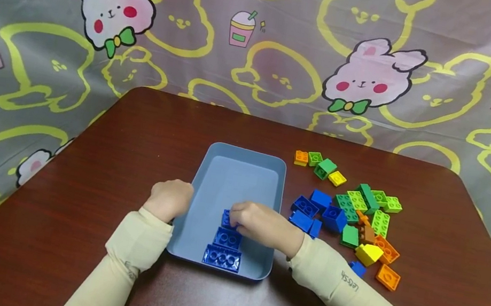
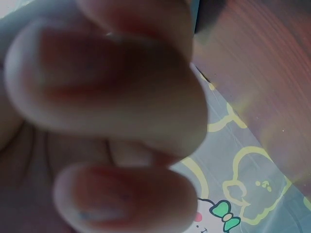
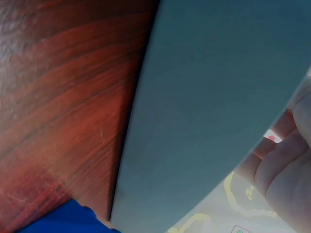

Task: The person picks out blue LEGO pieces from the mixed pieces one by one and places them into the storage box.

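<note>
A blue-grey tray (image 1: 242,174) lies on the table. Inside it, near its front, two blue building blocks (image 1: 222,258) (image 1: 227,238) lie in a column with studless undersides up, and a third blue block (image 1: 226,218) lies just behind them. My right hand (image 1: 258,223) reaches over the right rim and pinches that third block, partly covering it. At the left rim is my left hand (image 1: 170,199), its knuckles against the edge. The left wrist view shows its curled fingers (image 2: 126,194) with nothing between them and the palm.
Right of the tray sit more blue blocks (image 1: 334,218), then green (image 1: 350,236), yellow (image 1: 368,255) and orange (image 1: 388,277) ones. Several small blocks (image 1: 325,168) stand farther back. A patterned cloth (image 1: 283,73) hangs behind the table (image 1: 153,121).
</note>
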Available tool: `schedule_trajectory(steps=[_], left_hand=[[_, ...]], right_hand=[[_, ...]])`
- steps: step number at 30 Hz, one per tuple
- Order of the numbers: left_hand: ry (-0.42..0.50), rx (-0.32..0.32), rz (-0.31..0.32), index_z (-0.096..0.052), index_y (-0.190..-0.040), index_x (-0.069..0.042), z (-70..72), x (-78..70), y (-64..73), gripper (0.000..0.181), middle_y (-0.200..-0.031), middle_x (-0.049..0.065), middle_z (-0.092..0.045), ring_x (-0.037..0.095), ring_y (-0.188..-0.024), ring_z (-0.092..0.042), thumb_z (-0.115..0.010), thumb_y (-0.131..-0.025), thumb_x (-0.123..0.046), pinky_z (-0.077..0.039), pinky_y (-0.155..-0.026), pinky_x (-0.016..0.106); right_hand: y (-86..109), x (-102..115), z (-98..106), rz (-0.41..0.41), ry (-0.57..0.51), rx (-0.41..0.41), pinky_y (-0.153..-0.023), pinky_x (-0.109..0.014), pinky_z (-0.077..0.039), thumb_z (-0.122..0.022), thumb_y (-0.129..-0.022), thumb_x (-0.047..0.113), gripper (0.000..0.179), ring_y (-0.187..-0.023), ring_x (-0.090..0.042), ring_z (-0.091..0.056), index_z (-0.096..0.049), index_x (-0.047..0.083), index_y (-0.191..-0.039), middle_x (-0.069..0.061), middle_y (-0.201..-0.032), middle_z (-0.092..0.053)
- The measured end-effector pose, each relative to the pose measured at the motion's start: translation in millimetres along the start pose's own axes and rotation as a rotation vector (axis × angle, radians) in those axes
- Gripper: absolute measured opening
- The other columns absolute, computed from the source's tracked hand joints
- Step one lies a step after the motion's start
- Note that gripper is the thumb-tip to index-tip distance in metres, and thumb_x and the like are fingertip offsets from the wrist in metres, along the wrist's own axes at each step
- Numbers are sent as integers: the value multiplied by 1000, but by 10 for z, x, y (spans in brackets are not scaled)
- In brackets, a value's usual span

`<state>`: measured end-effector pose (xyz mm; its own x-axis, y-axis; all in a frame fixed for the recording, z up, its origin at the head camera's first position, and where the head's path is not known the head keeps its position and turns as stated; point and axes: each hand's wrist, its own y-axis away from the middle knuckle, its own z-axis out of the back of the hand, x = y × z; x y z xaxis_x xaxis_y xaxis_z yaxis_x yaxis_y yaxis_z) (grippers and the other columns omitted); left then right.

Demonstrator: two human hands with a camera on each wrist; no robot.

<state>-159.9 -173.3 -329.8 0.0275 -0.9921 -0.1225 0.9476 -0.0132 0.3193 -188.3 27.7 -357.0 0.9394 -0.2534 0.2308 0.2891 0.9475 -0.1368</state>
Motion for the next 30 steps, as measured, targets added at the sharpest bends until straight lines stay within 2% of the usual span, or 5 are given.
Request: schedule_trajectory(steps=[6,10,15,30], left_hand=[[3,1,-6,-61,-72,-5,4,5,11,22,-68,11,-54,22,-62,-53,-45,-87,-4,-44,-56,41],[-1,8,-7,-62,-74,-4,7,3,9,21,-68,11,-54,22,-62,-54,-45,-87,-2,-44,-57,41],[4,11,-8,-62,-74,-4,0,-3,-2,21,-67,10,-54,22,-62,-53,-45,-87,-3,-44,-57,41],[5,4,-16,-60,-71,-5,-7,3,-3,22,-65,10,-52,21,-61,-52,-45,-87,-3,-44,-56,41]], right_hand=[[49,12,60,-22,37,-23,-68,-19,-44,-61,-81,1,7,-72,-10,-50,-64,7,-79,3,-79,-57],[104,37,74,-8,107,-53,-69,-20,-44,-65,-81,9,2,-74,-12,-51,-66,8,-80,0,-81,-59],[195,72,67,3,202,-98,-69,-19,-45,-67,-80,14,5,-75,-11,-51,-68,9,-83,0,-81,-60],[509,82,181,-117,193,-199,-64,-22,-46,-71,-77,14,7,-72,-12,-52,-67,9,-80,-1,-82,-59]])
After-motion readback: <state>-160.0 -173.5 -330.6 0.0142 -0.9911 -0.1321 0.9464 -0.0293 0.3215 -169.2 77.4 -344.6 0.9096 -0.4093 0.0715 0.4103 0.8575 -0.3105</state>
